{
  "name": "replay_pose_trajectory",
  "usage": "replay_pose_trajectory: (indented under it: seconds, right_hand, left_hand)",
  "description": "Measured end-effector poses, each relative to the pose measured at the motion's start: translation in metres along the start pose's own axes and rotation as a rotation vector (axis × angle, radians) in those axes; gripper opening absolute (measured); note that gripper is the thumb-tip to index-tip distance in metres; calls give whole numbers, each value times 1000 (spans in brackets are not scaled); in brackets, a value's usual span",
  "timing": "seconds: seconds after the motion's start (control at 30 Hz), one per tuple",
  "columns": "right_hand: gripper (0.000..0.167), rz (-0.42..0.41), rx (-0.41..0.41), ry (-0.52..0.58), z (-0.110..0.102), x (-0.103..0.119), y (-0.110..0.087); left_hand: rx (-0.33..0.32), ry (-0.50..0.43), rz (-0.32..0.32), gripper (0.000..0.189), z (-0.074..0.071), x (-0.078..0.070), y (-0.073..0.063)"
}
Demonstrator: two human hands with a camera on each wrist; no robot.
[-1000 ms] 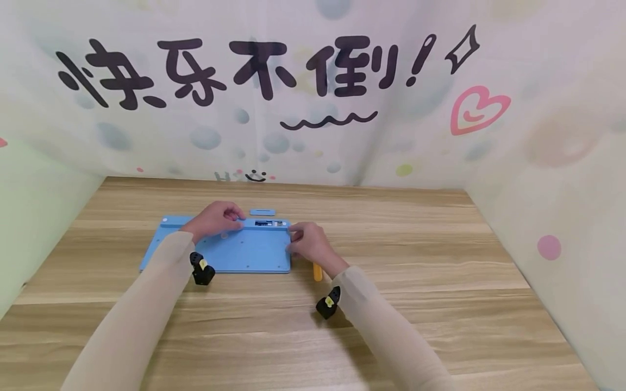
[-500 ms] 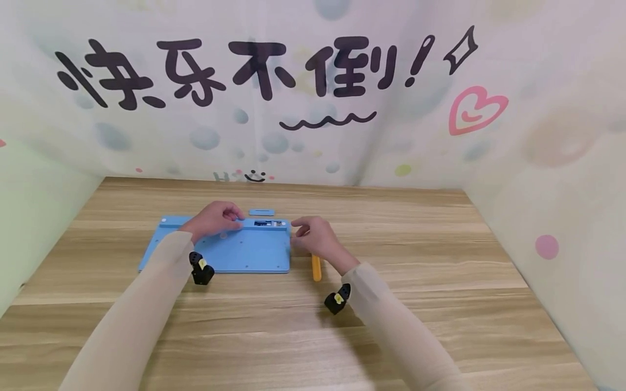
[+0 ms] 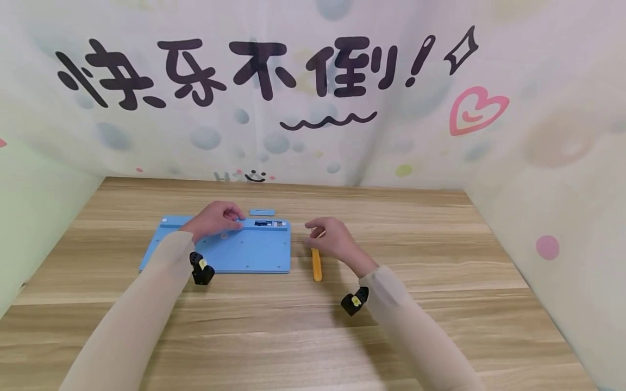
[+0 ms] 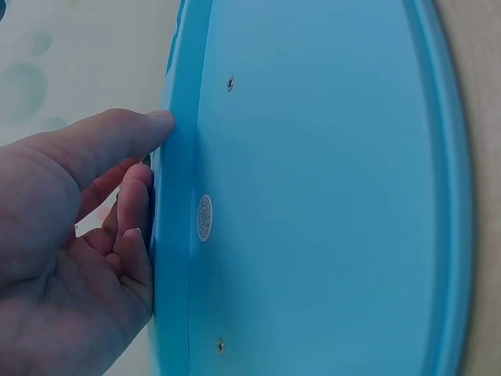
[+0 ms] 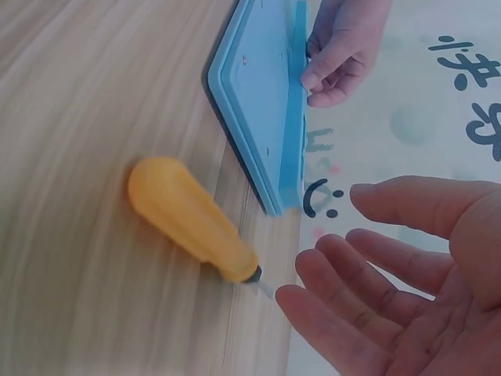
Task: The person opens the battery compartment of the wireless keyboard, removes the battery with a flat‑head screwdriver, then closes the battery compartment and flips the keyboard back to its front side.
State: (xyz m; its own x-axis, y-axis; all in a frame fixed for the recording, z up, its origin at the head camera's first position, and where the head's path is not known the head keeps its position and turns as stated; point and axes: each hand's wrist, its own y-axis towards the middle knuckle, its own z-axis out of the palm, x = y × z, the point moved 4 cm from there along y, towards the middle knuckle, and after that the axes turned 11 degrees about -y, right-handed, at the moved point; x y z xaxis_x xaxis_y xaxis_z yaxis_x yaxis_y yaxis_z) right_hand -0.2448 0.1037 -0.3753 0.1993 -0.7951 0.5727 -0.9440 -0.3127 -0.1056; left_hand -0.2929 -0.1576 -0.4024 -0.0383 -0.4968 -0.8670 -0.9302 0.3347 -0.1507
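A light blue keyboard lies underside up on the table, with screws dotted over its back. Along its raised far ridge, toward the right end, an uncovered recess shows something dark and printed inside. My left hand grips this ridge, thumb on top and fingers curled behind it in the left wrist view. A small blue cover lies just behind the keyboard. To the right, my right hand hovers with spread, relaxed fingers and holds nothing. Below it lies a screwdriver with a yellow handle, its shaft tip hidden behind a finger.
The wood-grain table extends to both sides and toward me. A white printed cloth with dark lettering hangs along its back edge. Pale walls stand left and right.
My right hand has moved off the keyboard's right edge and shifted right, over the screwdriver, its fingers spreading. My left hand has stayed on the ridge.
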Motion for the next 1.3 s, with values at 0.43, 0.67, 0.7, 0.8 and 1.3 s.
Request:
replay_pose_trajectory:
  seconds: [0.43,0.67,0.7,0.8,1.3]
  right_hand:
    - [35,27,23,-44,0,-21,-10]
    - [35,63,14,69,11,-34,-15]
    - [35,52,0,67,12,-35,-17]
    - [36,70,-27,94,17,-38,-18]
    - [50,208,-39,176,34,-44,-9]
  left_hand:
    - [0,-15,-25,22,1,-1,-1]
    - [5,-10,-8,22,1,-2,-2]
    - [5,-10,-9,22,1,-2,-2]
    - [6,-9,-6,23,0,-2,-2]
    - [-5,-9,-6,21,0,-2,-2]
